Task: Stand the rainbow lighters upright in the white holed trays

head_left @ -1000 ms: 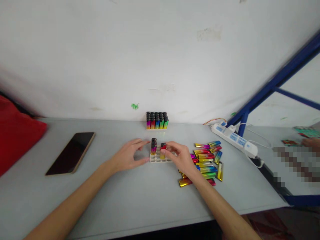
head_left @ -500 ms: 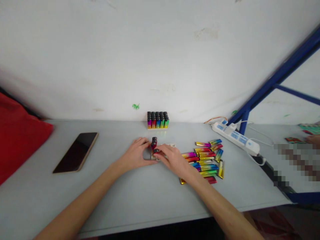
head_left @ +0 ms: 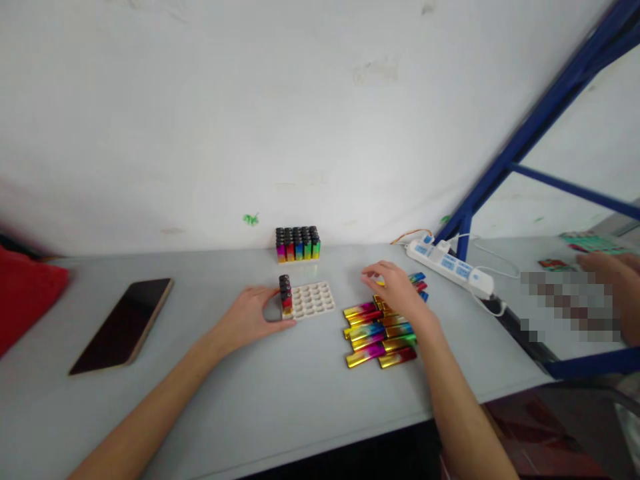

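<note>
My left hand [head_left: 251, 313] grips the left end of a white tray [head_left: 313, 300] with rows of round-edged slots, its thumb along the near edge and fingers behind. A single column of red lighters with black tops [head_left: 286, 297] stands upright in the tray's leftmost slots. My right hand [head_left: 395, 290] hovers over the far side of a pile of loose metallic rainbow lighters [head_left: 367, 331], fingers curved and apart. The yellow end of one lighter [head_left: 381, 283] shows just below those fingers; whether they touch it is hard to see.
A full block of upright lighters [head_left: 298, 245] stands by the wall. On the left lie a phone [head_left: 123, 327] and a red cloth-like item [head_left: 30, 293]. At right are a white power strip [head_left: 450, 267], a blue metal frame [head_left: 465, 220] and another person's hand [head_left: 603, 267].
My right hand has left the tray, where it was at a lighter, and moved right over the loose pile. My left hand stays at the tray. The view has shifted a little.
</note>
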`<state>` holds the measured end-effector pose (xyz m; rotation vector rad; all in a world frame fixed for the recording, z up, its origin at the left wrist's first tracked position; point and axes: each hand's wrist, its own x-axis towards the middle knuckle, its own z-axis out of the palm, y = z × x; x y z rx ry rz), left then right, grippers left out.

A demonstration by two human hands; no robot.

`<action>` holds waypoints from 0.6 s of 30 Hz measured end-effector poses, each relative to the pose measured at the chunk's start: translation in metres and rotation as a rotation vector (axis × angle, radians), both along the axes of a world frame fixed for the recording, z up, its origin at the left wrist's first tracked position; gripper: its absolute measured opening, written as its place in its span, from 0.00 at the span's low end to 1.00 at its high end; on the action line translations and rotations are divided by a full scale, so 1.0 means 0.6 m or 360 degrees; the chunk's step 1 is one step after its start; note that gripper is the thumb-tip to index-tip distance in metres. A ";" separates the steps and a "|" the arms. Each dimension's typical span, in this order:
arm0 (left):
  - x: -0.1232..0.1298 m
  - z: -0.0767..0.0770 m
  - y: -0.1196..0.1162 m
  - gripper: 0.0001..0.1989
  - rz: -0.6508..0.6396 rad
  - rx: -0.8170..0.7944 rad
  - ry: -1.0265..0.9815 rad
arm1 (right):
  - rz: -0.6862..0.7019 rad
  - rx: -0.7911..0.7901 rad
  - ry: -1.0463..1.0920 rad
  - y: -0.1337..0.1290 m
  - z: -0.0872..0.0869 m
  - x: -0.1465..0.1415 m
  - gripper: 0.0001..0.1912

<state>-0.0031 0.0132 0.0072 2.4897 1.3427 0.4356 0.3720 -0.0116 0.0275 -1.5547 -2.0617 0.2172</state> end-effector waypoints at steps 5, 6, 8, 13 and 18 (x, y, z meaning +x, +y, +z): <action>-0.005 -0.007 0.001 0.32 0.0114 -0.0053 0.0145 | -0.0142 -0.0275 -0.0191 0.008 -0.024 0.098 0.12; -0.006 -0.010 0.001 0.33 0.0125 -0.0045 0.0155 | -0.0141 -0.0310 -0.0203 0.010 -0.027 0.100 0.10; -0.007 -0.015 0.002 0.34 0.0145 -0.0024 0.0154 | -0.0142 -0.0306 -0.0198 0.014 -0.029 0.092 0.06; -0.008 -0.021 0.003 0.36 0.0171 -0.0025 0.0113 | -0.0109 0.0033 0.0229 0.018 -0.020 0.042 0.11; -0.005 -0.019 0.000 0.38 0.0184 -0.0028 0.0088 | -0.0015 -0.0140 0.0756 0.002 -0.004 -0.029 0.24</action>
